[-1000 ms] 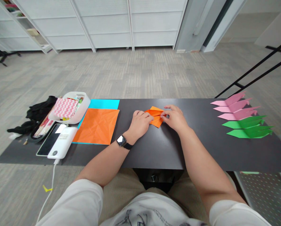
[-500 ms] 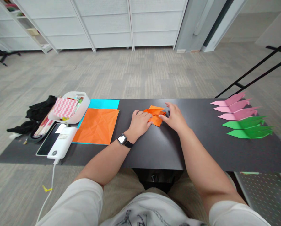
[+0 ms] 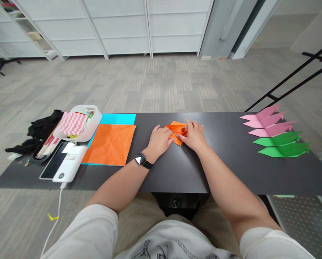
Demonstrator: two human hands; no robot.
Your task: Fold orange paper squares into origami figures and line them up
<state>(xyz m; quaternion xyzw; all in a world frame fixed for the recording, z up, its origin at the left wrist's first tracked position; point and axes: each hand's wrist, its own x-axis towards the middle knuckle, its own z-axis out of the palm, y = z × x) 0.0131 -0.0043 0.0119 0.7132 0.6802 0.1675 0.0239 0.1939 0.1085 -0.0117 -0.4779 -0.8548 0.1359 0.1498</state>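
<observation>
Room: white cabinets stood along the far side, behind a grey carpeted floor. Surface: a long dark table, seen from above through my remote feed.

Far left, I logged a black cloth next to a white bin with a pink zigzag packet in it. A phone lay partly under a white power bank; its cable ran over the near edge. Next, an orange sheet overlapped a blue sheet, presumably kept flat within easy reach.

Centre: the folded orange paper was on the table between both hands. The left hand covered its left side, fingers close together, probably so it would not slide; I could not tell whether the thumb pinched. The right hand was moderately wide, thumb across the paper and fingers at its far right, I judged to steady the layers.

Far right: three pink paper birds, then two green ones, rowed by colour, likely clear of the elbows.
</observation>
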